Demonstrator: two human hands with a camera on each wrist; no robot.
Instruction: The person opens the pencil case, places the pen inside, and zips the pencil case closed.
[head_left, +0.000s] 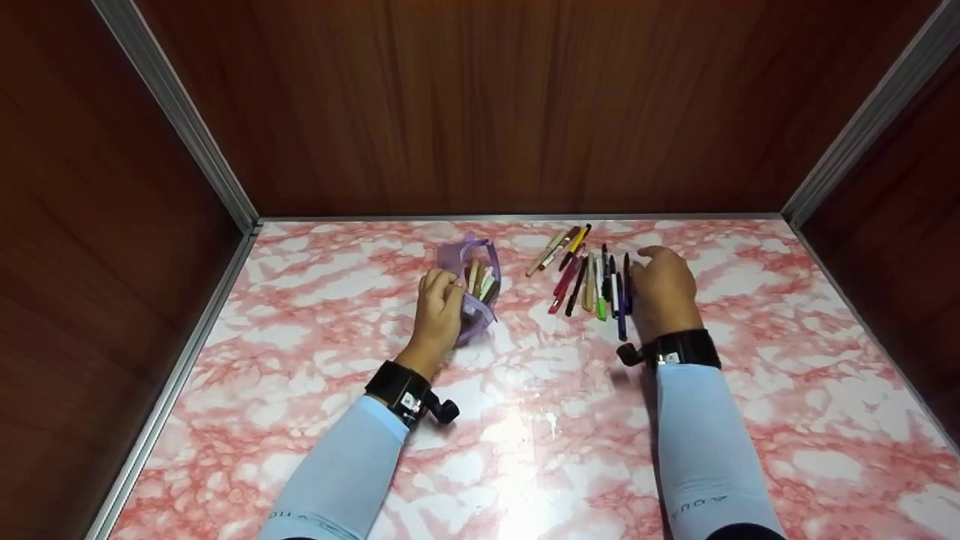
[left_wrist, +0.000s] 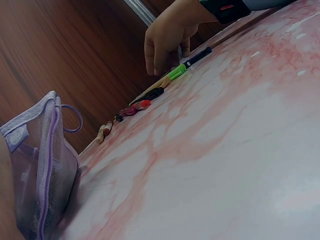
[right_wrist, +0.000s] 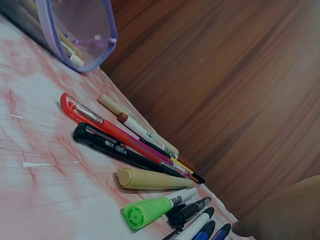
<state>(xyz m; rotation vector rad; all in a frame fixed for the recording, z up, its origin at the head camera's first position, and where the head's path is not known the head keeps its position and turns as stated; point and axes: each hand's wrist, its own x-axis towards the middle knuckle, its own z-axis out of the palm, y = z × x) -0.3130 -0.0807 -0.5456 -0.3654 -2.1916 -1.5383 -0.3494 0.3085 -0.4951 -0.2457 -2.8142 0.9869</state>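
Pouch (left_wrist: 45,165) sits around 11 o'clock on the table (head_left: 585,450), left hand (head_left: 437,304) curled round its 8 o'clock edge. I'd hold that rim (right_wrist: 47,25) wide, since soft mesh probably sags, and pinch pens (head_left: 589,281) singly at 3 o'clock. Right hand (head_left: 666,281) is beside them, fingers half-bent; can't tell if it's got one. Pens look slim, smooth, plasticky; table's pink-marbled.

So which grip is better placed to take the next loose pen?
Right, I'd say: the right grip is beside the loose pens, while the left grip is farther off and holds the purple mesh pouch.
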